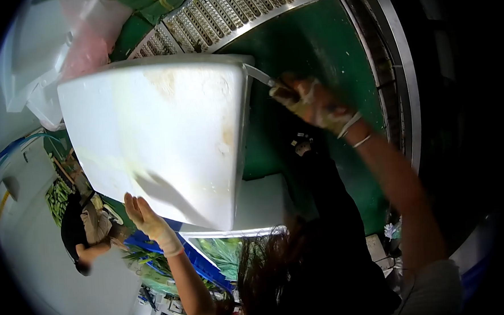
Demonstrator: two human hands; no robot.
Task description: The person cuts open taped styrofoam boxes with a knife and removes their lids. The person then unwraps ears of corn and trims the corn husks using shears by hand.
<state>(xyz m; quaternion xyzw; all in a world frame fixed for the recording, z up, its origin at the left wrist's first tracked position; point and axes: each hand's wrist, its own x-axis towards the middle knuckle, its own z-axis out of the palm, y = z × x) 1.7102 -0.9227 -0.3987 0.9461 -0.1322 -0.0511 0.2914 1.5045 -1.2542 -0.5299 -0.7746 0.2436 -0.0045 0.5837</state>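
- The left arm [191,283] comes up from the bottom of the view and leans a little to the left.
- The left hand [153,224] is open, with its left fingers [145,207] stretched up.
- The right arm [391,176] reaches up high and bends at the elbow.
- The right hand [316,104] points left, its right fingers [285,91] curled in tight.
- The right wrist [353,130] has white bands around it.
- A light sleeve [432,288] covers the upper right arm.

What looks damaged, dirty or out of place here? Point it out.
The white box carries brownish stains near the upper edge of its face and along its right side in the picture, odd against the otherwise pale surface. Whether that is dirt, I cannot tell. No spill stands out.
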